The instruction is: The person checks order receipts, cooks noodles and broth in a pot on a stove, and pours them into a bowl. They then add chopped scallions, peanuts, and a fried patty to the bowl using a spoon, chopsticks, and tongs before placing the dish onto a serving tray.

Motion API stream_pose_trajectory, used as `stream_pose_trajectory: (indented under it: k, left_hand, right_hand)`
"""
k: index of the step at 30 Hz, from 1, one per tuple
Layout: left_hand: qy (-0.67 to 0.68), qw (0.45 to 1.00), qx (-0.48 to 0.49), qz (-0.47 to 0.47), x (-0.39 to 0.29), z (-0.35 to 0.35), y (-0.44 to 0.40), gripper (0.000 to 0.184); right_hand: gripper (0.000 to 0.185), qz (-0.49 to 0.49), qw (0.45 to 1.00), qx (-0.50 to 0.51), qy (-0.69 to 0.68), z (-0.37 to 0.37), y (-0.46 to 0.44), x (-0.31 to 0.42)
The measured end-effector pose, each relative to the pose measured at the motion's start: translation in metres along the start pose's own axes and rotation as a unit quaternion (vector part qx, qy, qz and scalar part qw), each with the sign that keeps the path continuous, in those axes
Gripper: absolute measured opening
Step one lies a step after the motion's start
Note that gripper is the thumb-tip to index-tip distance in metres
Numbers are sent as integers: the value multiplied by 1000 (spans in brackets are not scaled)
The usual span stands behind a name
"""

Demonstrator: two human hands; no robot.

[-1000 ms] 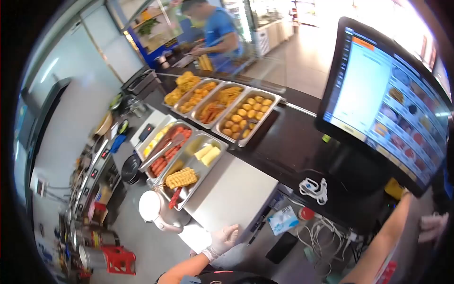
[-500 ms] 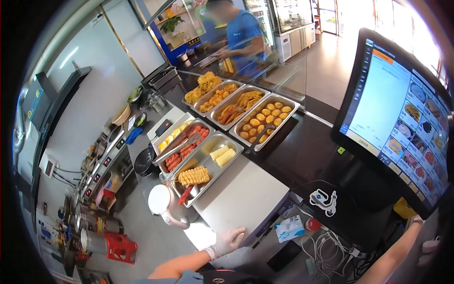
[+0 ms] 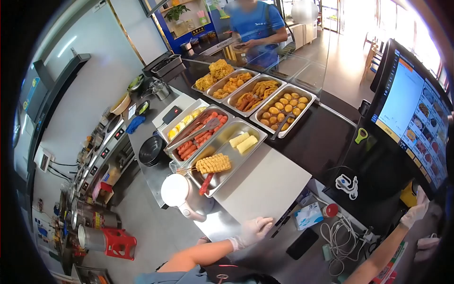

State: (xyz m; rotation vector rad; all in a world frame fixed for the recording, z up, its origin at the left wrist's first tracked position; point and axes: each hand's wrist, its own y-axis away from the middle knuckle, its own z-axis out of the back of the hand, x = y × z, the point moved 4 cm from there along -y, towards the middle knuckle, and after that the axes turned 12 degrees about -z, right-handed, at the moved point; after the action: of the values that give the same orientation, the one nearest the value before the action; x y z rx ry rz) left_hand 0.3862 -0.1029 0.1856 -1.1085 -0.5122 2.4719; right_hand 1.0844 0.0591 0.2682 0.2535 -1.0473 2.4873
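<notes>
My left hand (image 3: 256, 231), in a thin translucent glove, is at the near edge of the white flat-topped box (image 3: 269, 184). Its fingers are loosely bent with small gaps, and nothing shows in them. My right hand (image 3: 415, 212), also gloved, is below the tilted touchscreen (image 3: 409, 111), one finger stretched upward near its lower edge. I see nothing held there, though part of this hand is hard to make out. The screen shows rows of food pictures. Left of the box, a metal tray (image 3: 226, 177) bears skewered food (image 3: 213, 164), yellow corn pieces (image 3: 247, 143) and a red sausage (image 3: 206, 183).
A white-lidded jug (image 3: 182, 191) stands by the tray. Beyond are trays of sausages (image 3: 191, 147), brown eggs (image 3: 279, 112) and fried food (image 3: 220, 71). A phone (image 3: 302, 244) and tangled cables (image 3: 338, 246) lie near me. Behind the glass stands a person in blue (image 3: 257, 28).
The view has shifted, so the counter appears further right. My right hand has come up from behind the screen's lower corner into fuller view. The person opposite now faces the counter more.
</notes>
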Motion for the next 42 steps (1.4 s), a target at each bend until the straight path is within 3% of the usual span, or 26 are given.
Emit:
stream_pose_trajectory:
  k: [3,5,6,8,10,12,13,15,16,17,19,20,21,23,25,26,29,30,33,34,38,42]
  left_hand:
    - [58,998,-12,-28,2,10,0,16]
    - [132,990,-13,-38,-1,20,7,18]
    - [170,984,-14,-41,-3,29,17,19]
    - [210,964,115,-113,-15,55,55,22]
    - [278,920,230,-149,-20,100,102,23]
    - [309,882,329,-135,6,154,152,25]
    - [298,893,318,-110,32,190,176,25]
    - [288,910,293,-58,85,277,211,24]
    - [276,928,248,17,115,322,230,23]
    - [262,938,207,91,147,367,251,23]
    - [370,889,-30,270,208,451,292,25]
    - [355,879,-89,306,235,491,306,31]
    - [339,865,-148,340,259,525,320,39]
    - [401,839,-264,255,301,567,344,54]
    - [427,799,-323,273,335,601,348,58]
    - [447,769,-344,299,369,609,357,50]
    - [585,568,-511,273,454,660,368,44]
    - [575,572,-527,251,478,686,369,38]
    - [413,656,-540,330,545,761,366,35]
    - [368,636,-566,374,568,785,364,28]
    - [324,653,-573,375,661,876,353,24]
    - [351,665,-544,373,754,953,326,21]
  right_hand:
    - [43,116,982,-109,-98,74,61,62]
    - [42,-97,943,-54,-314,126,109,131]
    - [42,-218,862,-32,-457,151,138,183]
    - [41,-361,611,-54,-703,205,201,305]
    - [40,-383,400,-21,-832,248,263,420]
    - [41,-222,196,179,-938,248,316,512]
    - [37,-195,233,230,-925,250,350,558]
    - [30,-123,428,319,-837,251,424,690]
    - [26,-87,483,373,-787,249,465,756]
    - [27,-88,480,455,-745,243,506,815]
    - [29,-101,416,683,-592,229,592,930]
    - [31,-80,392,770,-497,218,634,980]
    - [34,-8,405,799,-443,208,673,1023]
    - [37,159,458,776,-402,184,746,1087]
    - [39,187,465,790,-354,158,799,1129]
    - [40,168,438,816,-336,142,823,1148]
    - [41,193,456,815,-300,133,864,1211]
    - [42,208,461,808,-303,121,877,1231]
    - [43,264,492,762,-327,91,903,1302]
    - [44,287,502,757,-304,83,909,1329]
    - [45,218,440,779,-391,64,930,1435]
    - [48,216,487,767,-357,35,930,1534]
